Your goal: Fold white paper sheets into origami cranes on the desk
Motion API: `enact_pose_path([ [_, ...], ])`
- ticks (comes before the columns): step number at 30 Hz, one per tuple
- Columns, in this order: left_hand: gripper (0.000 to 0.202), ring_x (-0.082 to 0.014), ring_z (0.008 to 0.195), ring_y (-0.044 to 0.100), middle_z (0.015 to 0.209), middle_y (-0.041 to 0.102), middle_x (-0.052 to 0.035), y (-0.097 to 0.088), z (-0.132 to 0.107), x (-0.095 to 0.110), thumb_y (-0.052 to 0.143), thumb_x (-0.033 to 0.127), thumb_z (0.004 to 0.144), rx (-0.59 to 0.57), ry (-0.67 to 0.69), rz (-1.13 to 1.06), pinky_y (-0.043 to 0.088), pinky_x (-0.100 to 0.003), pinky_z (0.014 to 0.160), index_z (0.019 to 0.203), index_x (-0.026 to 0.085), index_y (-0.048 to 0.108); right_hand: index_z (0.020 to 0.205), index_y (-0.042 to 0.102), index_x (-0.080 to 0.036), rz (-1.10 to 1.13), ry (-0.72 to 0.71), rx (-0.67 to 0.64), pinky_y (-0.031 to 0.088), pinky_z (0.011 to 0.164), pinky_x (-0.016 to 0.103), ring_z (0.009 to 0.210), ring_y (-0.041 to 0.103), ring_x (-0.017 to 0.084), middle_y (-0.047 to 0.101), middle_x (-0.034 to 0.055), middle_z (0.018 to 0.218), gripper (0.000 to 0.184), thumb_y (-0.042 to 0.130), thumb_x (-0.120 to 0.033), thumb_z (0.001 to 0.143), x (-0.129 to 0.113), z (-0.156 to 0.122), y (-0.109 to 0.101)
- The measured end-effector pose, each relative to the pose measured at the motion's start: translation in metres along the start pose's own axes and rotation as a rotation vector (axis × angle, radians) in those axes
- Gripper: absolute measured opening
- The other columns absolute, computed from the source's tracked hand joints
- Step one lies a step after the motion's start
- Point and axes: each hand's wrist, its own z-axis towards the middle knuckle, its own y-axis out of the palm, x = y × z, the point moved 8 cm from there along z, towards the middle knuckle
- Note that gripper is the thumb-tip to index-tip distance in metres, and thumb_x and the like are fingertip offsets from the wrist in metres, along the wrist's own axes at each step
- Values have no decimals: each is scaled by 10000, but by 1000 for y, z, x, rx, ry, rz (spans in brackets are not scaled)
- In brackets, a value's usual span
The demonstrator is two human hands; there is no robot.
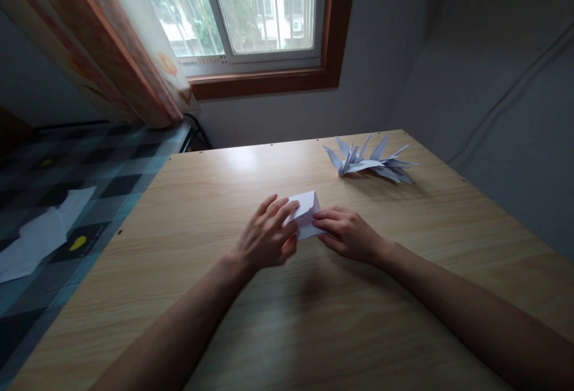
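A small folded sheet of white paper (307,207) is held between my two hands near the middle of the wooden table (215,199). One flap of it stands raised, with a crease along its top. My left hand (269,232) grips the paper's left side, fingers over the flap and thumb low at the near edge. At the right edge, my right hand (343,229) pinches the paper between thumb and fingers. The fingers partly cover both sides of the sheet.
Folded paper cranes (370,161) with pointed wings sit in a cluster at the table's far right. On the left, a checked bed cover (112,185) carries loose white paper (45,232). Behind the table are a wall and a barred window (269,8) with a curtain (112,32).
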Motion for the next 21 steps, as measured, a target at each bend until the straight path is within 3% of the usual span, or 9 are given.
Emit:
enact_pose_path([
  [5, 428, -333, 1281, 479, 1440, 471, -179, 3, -3, -4, 653, 526, 802, -93, 119, -80, 364, -518, 1084, 1050, 178, 648, 983, 717, -169, -1, -61, 30, 541, 868, 407, 949, 662, 240, 717, 112, 1088, 182, 551, -170, 908, -3, 1, -2],
  [9, 263, -323, 1289, 475, 1441, 484, -153, 3, -4, -7, 647, 353, 813, -118, 125, -41, 348, -526, 1097, 1013, 182, 656, 953, 717, -181, 39, -75, 61, 542, 887, 384, 963, 671, 225, 721, 104, 1080, 180, 558, -132, 884, -2, 0, -3],
  [12, 142, -262, 1210, 545, 1345, 578, -114, 4, -4, -7, 620, 243, 840, -58, 119, -6, 407, -476, 1064, 968, 193, 656, 922, 716, -181, 77, -63, 62, 545, 871, 371, 934, 675, 218, 725, 97, 1038, 185, 557, -109, 864, -2, 0, -2],
  [17, 62, -182, 974, 652, 1135, 685, -72, 1, -2, -8, 613, 236, 869, 81, 50, -35, 492, -396, 964, 855, 191, 653, 885, 705, -184, 131, -59, 41, 541, 853, 349, 897, 676, 209, 722, 86, 1033, 160, 575, -107, 831, -3, -1, 2],
  [21, 85, -178, 875, 665, 1191, 663, -91, 7, 0, -12, 585, 220, 880, 40, -46, -6, 534, -358, 832, 922, 180, 649, 944, 663, -165, 136, -48, 11, 528, 864, 367, 930, 663, 228, 707, 108, 1027, 140, 593, -158, 823, -6, 0, 1],
])
